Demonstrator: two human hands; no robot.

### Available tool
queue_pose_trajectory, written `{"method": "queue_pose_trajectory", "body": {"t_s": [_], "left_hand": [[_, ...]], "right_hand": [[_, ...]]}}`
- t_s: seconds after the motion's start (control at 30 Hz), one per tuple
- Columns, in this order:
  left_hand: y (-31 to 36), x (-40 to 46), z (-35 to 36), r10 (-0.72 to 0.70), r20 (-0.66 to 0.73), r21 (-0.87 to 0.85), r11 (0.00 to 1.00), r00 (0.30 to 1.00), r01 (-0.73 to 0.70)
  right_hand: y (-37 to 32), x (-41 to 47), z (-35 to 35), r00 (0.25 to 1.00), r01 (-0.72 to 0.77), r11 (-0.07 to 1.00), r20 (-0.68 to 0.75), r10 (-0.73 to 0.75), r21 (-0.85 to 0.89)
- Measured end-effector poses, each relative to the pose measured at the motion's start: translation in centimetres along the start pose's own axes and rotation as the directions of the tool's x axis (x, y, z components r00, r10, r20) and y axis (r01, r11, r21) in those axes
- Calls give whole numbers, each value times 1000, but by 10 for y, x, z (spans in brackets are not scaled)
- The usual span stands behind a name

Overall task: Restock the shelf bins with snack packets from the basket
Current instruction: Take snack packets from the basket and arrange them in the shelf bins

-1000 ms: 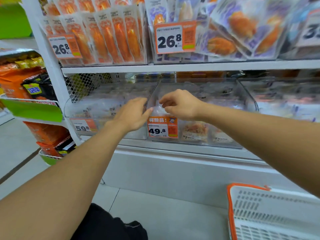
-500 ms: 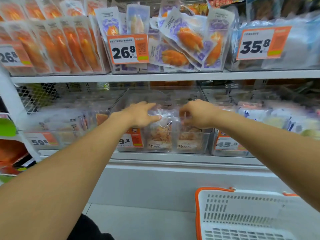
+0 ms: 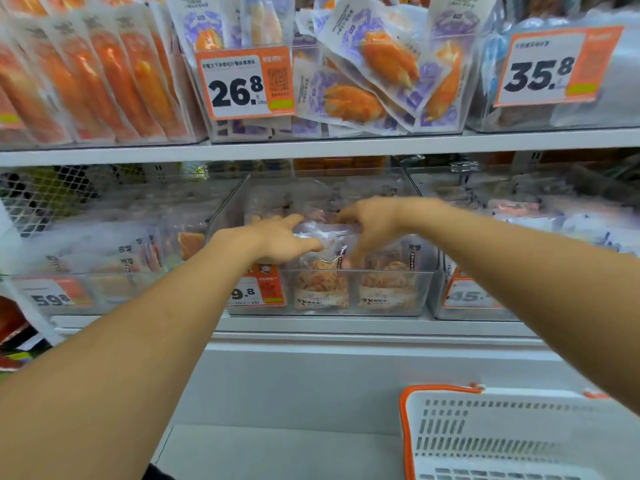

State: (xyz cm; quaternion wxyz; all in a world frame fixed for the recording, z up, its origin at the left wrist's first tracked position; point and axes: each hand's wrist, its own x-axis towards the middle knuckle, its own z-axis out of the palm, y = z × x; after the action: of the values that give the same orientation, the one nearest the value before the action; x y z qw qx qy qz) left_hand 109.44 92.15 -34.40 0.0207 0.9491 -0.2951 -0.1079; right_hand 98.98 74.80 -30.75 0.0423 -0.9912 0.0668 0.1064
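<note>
A clear plastic bin (image 3: 229,210) stands in the middle of the lower shelf with see-through snack packets (image 3: 388,285) of orange-brown pieces upright at its front. My left hand (image 3: 277,241) lies spread over the top of the front left packet (image 3: 321,282), fingers apart. My right hand (image 3: 374,220) reaches in from the right, thumb and down-curled fingers around that packet's upper edge. The white basket (image 3: 485,439) with an orange rim sits on the floor at the lower right; its inside is not visible.
Neighbouring clear bins (image 3: 460,296) flank the middle one on the lower shelf. The upper shelf edge (image 3: 311,147) runs close above my hands, carrying bins of orange and purple packets (image 3: 363,98) and price tags (image 3: 242,84). A white base panel (image 3: 346,375) stands below the shelf.
The view has swung right and closer. Both hands moved from the bin's left front corner deeper into the bin, onto the packet tops.
</note>
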Motion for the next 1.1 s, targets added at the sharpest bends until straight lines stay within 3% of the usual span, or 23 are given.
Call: {"method": "queue_pose_trajectory", "body": {"t_s": [0.1, 0.17, 0.27, 0.4, 0.53, 0.7, 0.83, 0.93, 1.03, 1.1], "left_hand": [[-3, -2, 3, 9, -10, -26, 1000, 1000, -9], [-4, -2, 4, -3, -1, -50, 999, 1000, 2], [-2, -5, 5, -9, -11, -48, 999, 1000, 8], [-2, -4, 6, -13, -33, -54, 998, 999, 11], [-2, -4, 6, 1, -48, -47, 999, 999, -3], [3, -13, 4, 40, -41, -96, 994, 998, -43], [9, -24, 2, 47, -97, -61, 997, 994, -53], [12, -22, 4, 113, -229, 11, 993, 967, -114], [25, -21, 10, 231, -253, 3, 971, 939, -238], [35, -24, 13, 269, -173, 22, 963, 947, -269]], "right_hand": [[13, 9, -19, 982, -107, 966, -130, 140, 236], [13, 23, -6, 971, -177, 944, -105, 213, 278], [4, 43, 19, 989, -144, 890, 47, 137, 433], [3, 51, 13, 992, -113, 857, 106, 68, 504], [4, 45, 16, 982, -114, 932, -103, 158, 345], [-2, 38, 22, 999, -49, 955, 4, 50, 291], [1, 18, 11, 999, 38, 986, -15, -36, 161], [6, -3, 12, 989, 116, 989, -108, -105, 93], [20, -30, 19, 979, 60, 997, -194, -68, -47], [27, -46, 33, 985, -2, 980, -171, -32, -197]]}}
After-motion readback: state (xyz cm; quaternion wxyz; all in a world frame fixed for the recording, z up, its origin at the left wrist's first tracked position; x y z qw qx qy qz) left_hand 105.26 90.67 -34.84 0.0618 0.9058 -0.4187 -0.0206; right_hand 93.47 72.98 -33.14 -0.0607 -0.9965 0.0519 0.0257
